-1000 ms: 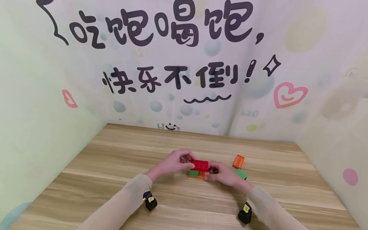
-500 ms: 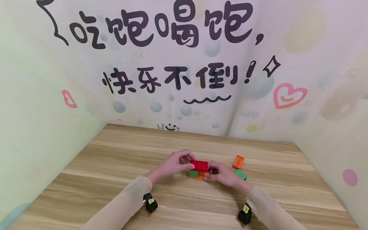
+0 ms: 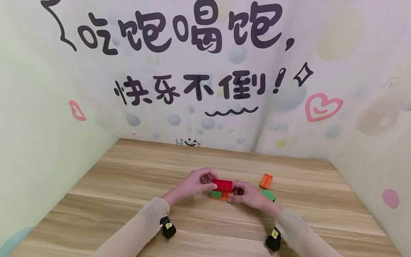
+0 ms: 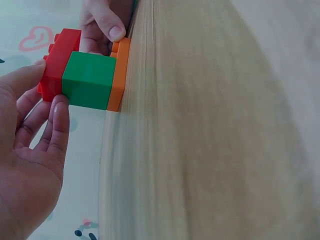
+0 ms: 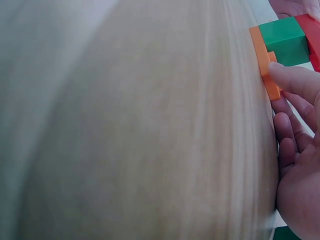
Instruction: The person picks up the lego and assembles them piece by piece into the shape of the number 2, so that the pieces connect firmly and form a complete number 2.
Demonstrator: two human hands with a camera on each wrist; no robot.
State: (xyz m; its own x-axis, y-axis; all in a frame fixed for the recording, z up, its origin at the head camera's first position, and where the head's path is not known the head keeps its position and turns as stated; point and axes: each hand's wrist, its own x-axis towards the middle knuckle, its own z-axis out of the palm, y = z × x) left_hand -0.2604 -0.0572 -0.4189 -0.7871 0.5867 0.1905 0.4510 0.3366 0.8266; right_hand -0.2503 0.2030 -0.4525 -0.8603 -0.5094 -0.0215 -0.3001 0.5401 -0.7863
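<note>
In the head view my left hand (image 3: 194, 182) pinches a red toy brick (image 3: 224, 185) between thumb and fingers. The red brick lies on top of a green block (image 4: 87, 80), seen plainly in the left wrist view. Beneath the green block, flat on the table, is a thin orange brick (image 4: 119, 82) whose studs show on the side toward my right hand. My right hand (image 3: 249, 195) grips that end of the orange brick; its thumb (image 5: 292, 80) presses the top near a stud while fingers curl at its edge. Part of the red brick overhangs the orange one.
A loose orange brick (image 3: 266, 181) lies underside up to the right, with a green block (image 3: 268, 195) just behind my right wrist. The wooden table (image 3: 144, 160) meets printed cloth walls (image 3: 192, 121) at the back and sides.
Almost nothing differs. Both hands keep their hold on the stacked bricks, and the loose pieces stay where they were.
</note>
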